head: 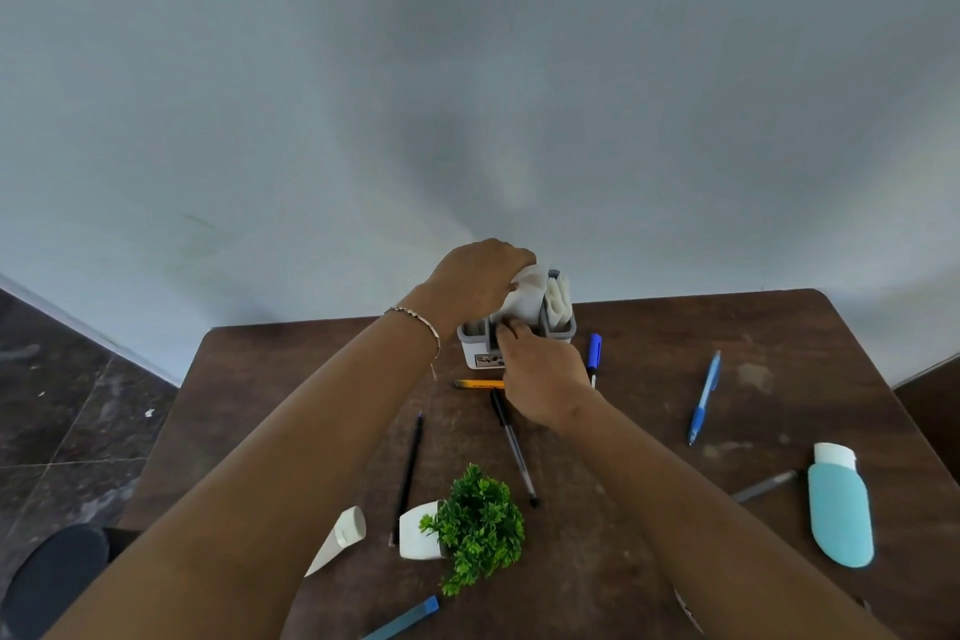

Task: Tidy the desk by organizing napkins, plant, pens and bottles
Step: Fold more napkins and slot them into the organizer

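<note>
Your brown desk (675, 327) carries a teal bottle (840, 509) lying flat at its right and a potted plant (480, 528) tipped on its side near you. At the far edge stands the grey organizer (565, 327). Your right hand (545, 379) grips its front rim, and your left hand (475, 283) pinches a white napkin (527, 299) standing in it. A blue pen (705, 395) and a black pen (514, 447) lie loose between.

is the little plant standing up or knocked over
Knocked over. The plant lies on its side on the desk: its white pot points left and the green leaves spread to the right.
</note>
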